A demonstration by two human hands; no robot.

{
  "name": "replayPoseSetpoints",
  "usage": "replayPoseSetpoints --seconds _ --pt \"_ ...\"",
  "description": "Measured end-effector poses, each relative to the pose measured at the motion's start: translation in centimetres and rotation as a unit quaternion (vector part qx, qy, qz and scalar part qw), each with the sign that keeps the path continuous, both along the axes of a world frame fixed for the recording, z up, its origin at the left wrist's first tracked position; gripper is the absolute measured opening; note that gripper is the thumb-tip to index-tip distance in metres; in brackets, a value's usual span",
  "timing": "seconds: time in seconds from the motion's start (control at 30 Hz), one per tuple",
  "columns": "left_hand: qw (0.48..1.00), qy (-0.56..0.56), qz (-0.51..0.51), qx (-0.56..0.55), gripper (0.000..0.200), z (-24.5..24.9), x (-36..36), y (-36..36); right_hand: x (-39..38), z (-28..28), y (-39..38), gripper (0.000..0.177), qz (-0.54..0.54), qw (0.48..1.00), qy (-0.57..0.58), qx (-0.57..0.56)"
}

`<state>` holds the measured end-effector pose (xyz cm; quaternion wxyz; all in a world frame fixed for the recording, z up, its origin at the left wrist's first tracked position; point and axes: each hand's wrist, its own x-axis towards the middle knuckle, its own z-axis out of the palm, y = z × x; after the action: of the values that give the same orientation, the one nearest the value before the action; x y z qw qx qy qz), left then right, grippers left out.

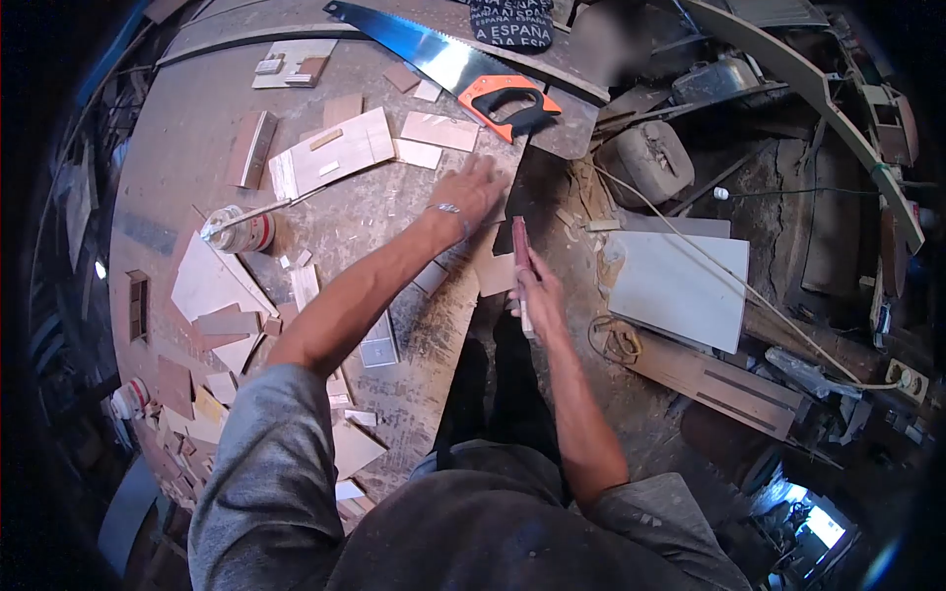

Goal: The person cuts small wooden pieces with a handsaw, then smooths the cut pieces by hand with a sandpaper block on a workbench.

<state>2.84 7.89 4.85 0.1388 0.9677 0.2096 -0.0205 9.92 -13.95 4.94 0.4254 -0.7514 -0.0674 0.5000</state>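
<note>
My left hand [471, 197] lies palm down near the right edge of the workbench [424, 325], with its fingers stretched out. To its right and lower, my right hand [540, 298] is closed around a narrow strip-like wooden piece with a reddish face [519, 241], held just off the bench edge. A small thin wooden panel [496, 275] juts past the edge beside the right hand. Beyond my left hand are two small wooden rectangles [439, 130]. A handsaw with an orange and black handle [507, 98] rests at the far edge, blade pointing left.
Wooden offcuts [236, 323] cover the bench's left side. A white tub [236, 230] with a stick across it stands among them. On the right are a dusty plastic can [645, 163], a white panel [680, 286], a long slotted board [719, 384] and a loose cable [729, 276].
</note>
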Motion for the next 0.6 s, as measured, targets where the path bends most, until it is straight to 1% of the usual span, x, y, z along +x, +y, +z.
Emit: replayPoseSetpoints --seconds 0.03,0.07,0.13,0.17,0.27,0.37,0.4,0.43,0.47,0.53,0.6 --pt "0.991 0.134 -0.016 -0.017 0.066 -0.8 -0.3 0.6 -0.5 -0.1 -0.4 0.057 -0.019 0.999 0.039 0.015" --pt "0.993 0.108 -0.014 -0.04 0.082 -1.7 -1.8 0.0 -1.0 0.0 -1.0 0.058 -0.018 0.998 0.066 0.011" --pt "0.995 0.051 -0.007 -0.08 0.114 -1.1 -4.6 -2.1 -1.4 0.4 -1.4 0.059 -0.016 0.993 0.115 0.008" --pt "0.995 0.046 -0.012 -0.082 0.123 -1.0 -5.0 -2.6 -1.4 0.1 -1.6 0.06 -0.03 0.991 0.133 0.01" --pt "0.996 0.029 -0.014 -0.086 0.15 -1.0 -6.0 -3.4 0.8 2.8 -0.4 0.059 -0.126 0.972 0.2 0.01" --pt "0.989 -0.006 -0.064 -0.134 0.148 -1.8 -7.2 -1.5 3.5 2.4 0.5 0.057 -0.136 0.954 0.262 -0.042" --pt "0.989 0.029 -0.088 -0.112 0.147 -1.3 -7.0 -1.1 4.0 2.3 0.7 0.057 -0.138 0.949 0.278 -0.062" --pt "0.988 0.063 -0.108 -0.089 0.147 -0.6 -6.9 -0.6 4.4 1.3 0.7 0.058 -0.151 0.937 0.311 -0.055" --pt "0.985 0.096 -0.125 -0.064 0.147 0.0 -6.6 0.0 4.6 0.2 0.7 0.057 -0.139 0.931 0.335 -0.049" --pt "0.988 0.079 -0.12 -0.057 0.147 0.4 -6.0 -0.3 3.7 0.5 1.2 0.056 -0.129 0.913 0.385 -0.036" --pt "0.988 0.062 -0.125 -0.059 0.147 0.3 -5.1 -0.8 2.8 1.3 1.6 0.052 -0.149 0.913 0.379 -0.016"
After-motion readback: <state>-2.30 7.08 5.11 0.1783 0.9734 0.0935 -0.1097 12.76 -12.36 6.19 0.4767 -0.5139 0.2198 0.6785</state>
